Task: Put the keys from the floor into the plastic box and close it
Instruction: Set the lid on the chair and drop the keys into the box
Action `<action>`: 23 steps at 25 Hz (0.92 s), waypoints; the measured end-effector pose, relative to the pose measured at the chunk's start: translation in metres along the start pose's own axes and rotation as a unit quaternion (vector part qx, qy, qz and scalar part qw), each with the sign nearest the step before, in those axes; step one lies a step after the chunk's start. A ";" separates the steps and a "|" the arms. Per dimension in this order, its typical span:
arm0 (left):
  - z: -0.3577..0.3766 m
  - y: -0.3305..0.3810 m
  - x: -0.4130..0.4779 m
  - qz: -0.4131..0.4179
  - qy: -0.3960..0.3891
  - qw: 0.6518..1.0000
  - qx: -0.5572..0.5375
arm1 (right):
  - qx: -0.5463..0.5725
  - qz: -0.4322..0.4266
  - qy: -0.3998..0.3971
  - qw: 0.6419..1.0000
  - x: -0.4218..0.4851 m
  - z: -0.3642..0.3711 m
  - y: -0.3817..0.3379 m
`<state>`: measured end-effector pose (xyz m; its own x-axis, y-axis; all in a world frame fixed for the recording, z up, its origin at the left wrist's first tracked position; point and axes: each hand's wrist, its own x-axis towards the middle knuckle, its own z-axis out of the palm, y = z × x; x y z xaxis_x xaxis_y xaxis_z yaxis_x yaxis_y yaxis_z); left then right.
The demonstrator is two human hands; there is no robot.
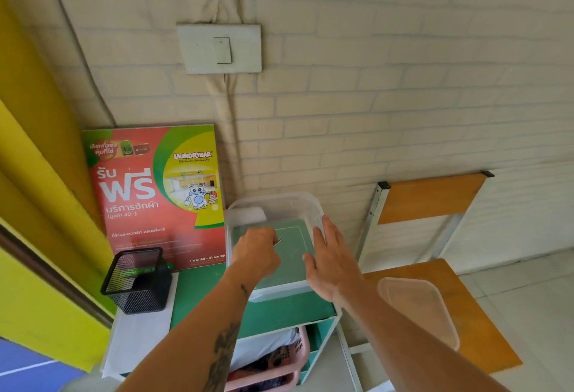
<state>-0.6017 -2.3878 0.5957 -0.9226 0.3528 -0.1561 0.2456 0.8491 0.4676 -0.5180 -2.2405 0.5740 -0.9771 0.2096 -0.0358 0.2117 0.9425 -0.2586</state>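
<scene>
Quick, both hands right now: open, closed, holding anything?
Left hand: closed on a key over the plastic box.
Right hand: open, resting on the box's rim.

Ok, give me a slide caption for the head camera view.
Left hand lowers keys into the open plastic box; right hand steadies it.

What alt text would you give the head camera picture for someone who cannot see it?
A person's left hand, closed on a small metal item, reaches into an open clear plastic box on a green shelf top while the right hand steadies the box's side. The clear lid lies on a wooden chair seat to the right.
</scene>
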 end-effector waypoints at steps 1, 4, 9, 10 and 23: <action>0.001 0.000 0.001 -0.003 -0.004 1.000 0.005 | -0.003 -0.001 -0.001 1.000 0.000 -0.001 0.000; 0.003 -0.001 0.002 -0.013 -0.016 1.000 0.010 | -0.008 -0.005 0.001 1.000 -0.001 -0.002 -0.001; -0.006 0.005 -0.006 -0.033 0.003 0.999 0.020 | -0.020 -0.013 0.005 1.000 -0.003 -0.005 -0.002; -0.009 0.005 -0.009 -0.035 0.007 0.999 0.016 | -0.025 -0.015 0.006 1.000 -0.003 -0.005 -0.003; -0.034 0.017 -0.037 0.022 0.033 0.995 -0.090 | 0.118 0.009 -0.017 0.993 -0.004 -0.026 0.000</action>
<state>-0.5739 -2.4001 0.6392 -0.9311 0.3563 -0.0778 0.2337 0.7469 0.6225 -0.5132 -2.2346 0.5988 -0.9744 0.2124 -0.0739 0.2216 0.8511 -0.4760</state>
